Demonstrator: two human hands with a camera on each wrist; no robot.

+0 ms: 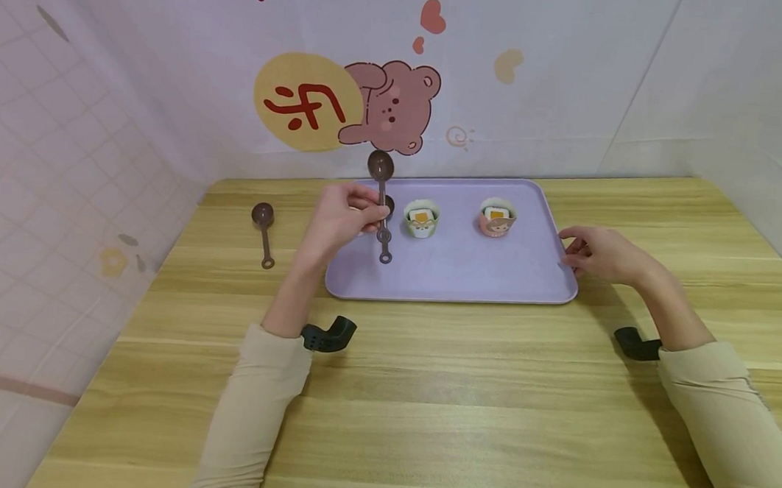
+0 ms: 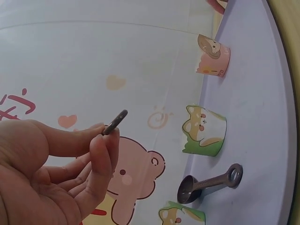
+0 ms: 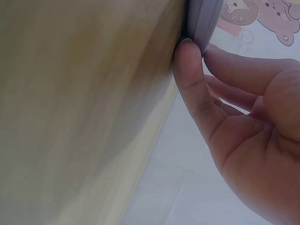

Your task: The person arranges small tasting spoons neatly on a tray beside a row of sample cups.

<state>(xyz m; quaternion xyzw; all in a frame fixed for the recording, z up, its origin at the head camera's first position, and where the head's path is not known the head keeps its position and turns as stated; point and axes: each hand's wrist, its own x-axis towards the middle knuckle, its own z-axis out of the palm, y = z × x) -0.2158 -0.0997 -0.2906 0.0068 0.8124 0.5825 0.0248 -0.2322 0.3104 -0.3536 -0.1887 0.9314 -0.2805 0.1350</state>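
My left hand (image 1: 344, 216) pinches a dark brown measuring spoon (image 1: 381, 167) by its handle, bowl pointing to the wall, over the left part of the lilac tray (image 1: 462, 277). In the left wrist view the handle end of this spoon shows between thumb and fingers. Below it on the tray lies a second brown measuring spoon (image 2: 211, 183), partly hidden in the head view. A green paper cup (image 1: 422, 229) and a pink paper cup (image 1: 491, 225), each with a white-and-yellow square piece inside, stand on the tray. My right hand (image 1: 603, 254) pinches the tray's right rim between thumb and finger.
Left of the tray, another brown measuring spoon (image 1: 265, 234) lies on the wooden table (image 1: 422, 408). One more green cup (image 2: 187, 215) stands behind my left hand. A printed cloth wall (image 1: 544, 112) rises right behind the tray.
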